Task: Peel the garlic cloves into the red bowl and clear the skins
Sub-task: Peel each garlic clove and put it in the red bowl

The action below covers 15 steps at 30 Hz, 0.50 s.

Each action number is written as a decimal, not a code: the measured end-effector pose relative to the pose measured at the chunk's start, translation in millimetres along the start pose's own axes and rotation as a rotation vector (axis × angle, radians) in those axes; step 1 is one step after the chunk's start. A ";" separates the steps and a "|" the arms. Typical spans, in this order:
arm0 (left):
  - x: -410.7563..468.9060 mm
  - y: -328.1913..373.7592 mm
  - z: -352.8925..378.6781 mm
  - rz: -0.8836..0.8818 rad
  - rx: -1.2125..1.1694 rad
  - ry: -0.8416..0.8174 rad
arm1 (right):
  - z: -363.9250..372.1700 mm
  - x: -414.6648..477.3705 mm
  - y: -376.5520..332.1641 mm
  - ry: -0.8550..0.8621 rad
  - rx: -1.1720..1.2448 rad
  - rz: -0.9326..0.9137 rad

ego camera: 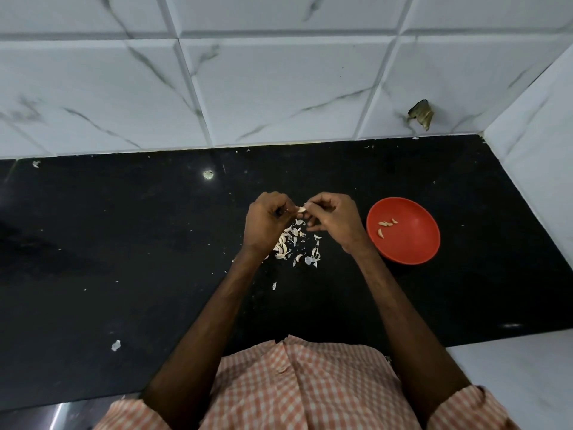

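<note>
1. You pinch one garlic clove (301, 209) between left hand (266, 223) and right hand (331, 219), fingers clamped to strip its skin.
2. Peeled cloves sit in the red bowl (415, 243) at right; skins (299, 246) litter the counter (124, 243) beneath.

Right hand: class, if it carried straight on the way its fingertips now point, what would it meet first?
The garlic clove that the right hand pinches, then probably the left hand just beyond it.

Orange-white checked shirt (310, 386), short sleeves (474, 409) (buttoned front)
</note>
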<state>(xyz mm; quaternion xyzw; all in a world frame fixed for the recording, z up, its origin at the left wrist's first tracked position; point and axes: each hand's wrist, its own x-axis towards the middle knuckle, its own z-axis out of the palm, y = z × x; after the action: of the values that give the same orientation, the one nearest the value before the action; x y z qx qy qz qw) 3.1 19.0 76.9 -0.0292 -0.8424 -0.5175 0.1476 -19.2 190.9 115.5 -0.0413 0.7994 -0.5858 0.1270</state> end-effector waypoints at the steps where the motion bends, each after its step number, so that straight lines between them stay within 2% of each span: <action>1: 0.3 0.9 -0.5 0.017 0.016 -0.005 | 0.6 0.0 0.0 0.001 -0.015 -0.008; 3: -0.2 2.6 0.5 0.009 -0.021 -0.012 | 1.8 0.3 0.8 0.019 -0.023 -0.016; 7: -3.9 12.1 4.6 -0.124 -0.208 -0.022 | 2.5 -0.2 3.1 0.063 -0.008 -0.040; 15: -4.0 18.0 3.8 -0.167 -0.205 0.014 | 4.9 -2.0 4.2 0.055 -0.012 -0.104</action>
<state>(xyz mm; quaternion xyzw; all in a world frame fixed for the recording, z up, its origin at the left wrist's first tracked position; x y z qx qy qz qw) 9.7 31.1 89.7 0.0298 -0.7837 -0.6113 0.1061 -15.6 188.1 110.5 -0.0675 0.8029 -0.5876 0.0742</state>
